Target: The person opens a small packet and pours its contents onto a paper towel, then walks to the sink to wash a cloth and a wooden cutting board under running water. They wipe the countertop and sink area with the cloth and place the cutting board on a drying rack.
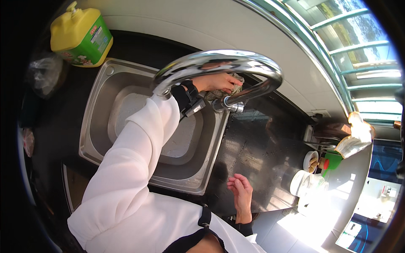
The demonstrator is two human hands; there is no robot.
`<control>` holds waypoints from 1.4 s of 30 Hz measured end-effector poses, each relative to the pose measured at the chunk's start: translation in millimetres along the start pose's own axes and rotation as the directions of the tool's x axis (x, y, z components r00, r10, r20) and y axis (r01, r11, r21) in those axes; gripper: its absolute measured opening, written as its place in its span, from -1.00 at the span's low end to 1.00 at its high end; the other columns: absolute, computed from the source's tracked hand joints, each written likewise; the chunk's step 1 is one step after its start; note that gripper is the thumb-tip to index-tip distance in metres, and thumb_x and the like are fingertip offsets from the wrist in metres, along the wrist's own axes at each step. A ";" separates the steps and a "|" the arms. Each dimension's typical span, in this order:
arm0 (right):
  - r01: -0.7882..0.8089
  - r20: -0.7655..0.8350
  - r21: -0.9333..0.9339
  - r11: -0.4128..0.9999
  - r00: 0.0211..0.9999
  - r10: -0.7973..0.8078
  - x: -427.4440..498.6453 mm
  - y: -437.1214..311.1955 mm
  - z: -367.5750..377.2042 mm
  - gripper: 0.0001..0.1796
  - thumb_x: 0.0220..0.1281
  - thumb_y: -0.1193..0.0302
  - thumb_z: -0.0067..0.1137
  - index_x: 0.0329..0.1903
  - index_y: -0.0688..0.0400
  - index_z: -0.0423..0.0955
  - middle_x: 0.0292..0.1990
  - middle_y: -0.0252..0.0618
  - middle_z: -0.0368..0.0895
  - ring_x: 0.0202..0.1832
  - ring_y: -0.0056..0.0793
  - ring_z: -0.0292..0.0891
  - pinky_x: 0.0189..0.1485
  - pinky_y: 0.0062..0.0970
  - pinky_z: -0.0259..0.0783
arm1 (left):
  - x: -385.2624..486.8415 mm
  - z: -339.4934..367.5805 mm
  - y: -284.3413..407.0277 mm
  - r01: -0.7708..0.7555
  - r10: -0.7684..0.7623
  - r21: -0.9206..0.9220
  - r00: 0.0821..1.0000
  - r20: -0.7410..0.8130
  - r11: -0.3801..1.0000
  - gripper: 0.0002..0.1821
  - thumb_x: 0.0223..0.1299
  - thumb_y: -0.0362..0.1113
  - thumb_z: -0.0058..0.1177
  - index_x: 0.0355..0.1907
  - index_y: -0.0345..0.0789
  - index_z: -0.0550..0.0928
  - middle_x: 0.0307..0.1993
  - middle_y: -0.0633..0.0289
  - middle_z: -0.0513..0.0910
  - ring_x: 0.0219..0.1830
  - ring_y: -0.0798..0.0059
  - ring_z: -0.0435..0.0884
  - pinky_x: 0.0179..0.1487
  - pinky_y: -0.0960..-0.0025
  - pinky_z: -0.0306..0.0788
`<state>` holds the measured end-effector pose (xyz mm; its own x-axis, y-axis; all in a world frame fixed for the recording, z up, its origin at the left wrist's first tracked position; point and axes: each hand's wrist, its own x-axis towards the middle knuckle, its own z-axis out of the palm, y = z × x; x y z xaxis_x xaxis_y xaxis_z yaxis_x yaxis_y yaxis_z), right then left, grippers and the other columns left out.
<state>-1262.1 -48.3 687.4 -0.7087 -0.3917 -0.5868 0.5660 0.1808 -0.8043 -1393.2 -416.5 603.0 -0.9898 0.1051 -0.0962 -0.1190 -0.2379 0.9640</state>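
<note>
My left hand (221, 83) reaches across the stainless steel sink (218, 139) to its back right corner. Its fingers press on a crumpled greyish cloth (237, 81), beside the base of the chrome faucet (221, 60). The faucet's curved spout arches over my left forearm. A black strap with a small grey device (195, 107) sits around that wrist. My right hand (241, 191) hangs over the front edge of the black countertop (250, 158), right of the sink. It holds nothing, and its fingers are loosely curled.
A yellow detergent jug with a pump (80, 38) stands behind the sink's left corner, near a clear plastic bag (47, 74). At right are a glass jar (303, 183), a white bowl (310, 161) with food in it and a red-capped container (323, 163). A barred window (348, 50) is beyond.
</note>
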 end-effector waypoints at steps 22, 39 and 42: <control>0.572 0.698 -0.697 -0.431 0.407 -0.589 267.8 -113.8 52.4 -0.60 -0.04 0.32 0.12 -0.04 -0.07 0.41 -0.15 -0.16 0.37 -0.13 -0.21 0.31 -0.19 -0.31 0.29 | -104.4 -12.5 5.7 -0.088 -0.084 -0.291 0.843 -0.531 0.953 -0.75 0.22 -0.30 -0.15 -0.07 -0.27 0.45 -0.20 0.25 0.53 -0.24 0.56 0.52 -0.14 0.51 0.40; 0.734 0.662 -0.415 0.538 0.649 -0.374 55.0 -11.7 110.8 -0.71 0.14 0.36 0.07 -0.12 0.26 0.47 -0.37 -0.13 0.57 -0.35 -0.51 0.50 -0.29 -0.56 0.35 | -277.7 133.8 0.7 -0.010 0.076 0.219 0.952 -0.298 0.976 -0.52 0.10 -0.32 0.01 0.11 -0.36 0.33 0.04 0.19 0.38 0.03 0.53 0.36 0.09 0.49 0.25; 0.707 0.539 -0.465 0.532 0.703 -0.463 61.4 -9.8 137.7 -0.72 0.14 0.31 0.09 -0.19 0.27 0.49 -0.46 -0.22 0.56 -0.43 -0.64 0.41 -0.35 -0.61 0.33 | -279.3 128.9 -3.1 -0.020 0.047 0.073 0.916 -0.398 0.997 -0.59 0.11 -0.36 -0.01 0.05 -0.41 0.39 -0.09 0.23 0.47 -0.08 0.61 0.43 -0.02 0.56 0.32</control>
<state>-1253.2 -198.4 672.1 -0.5338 -0.8456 0.0106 -0.3960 0.2389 -0.8866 -1106.3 -320.7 658.9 -0.9436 -0.2995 -0.1414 -0.0934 -0.1689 0.9812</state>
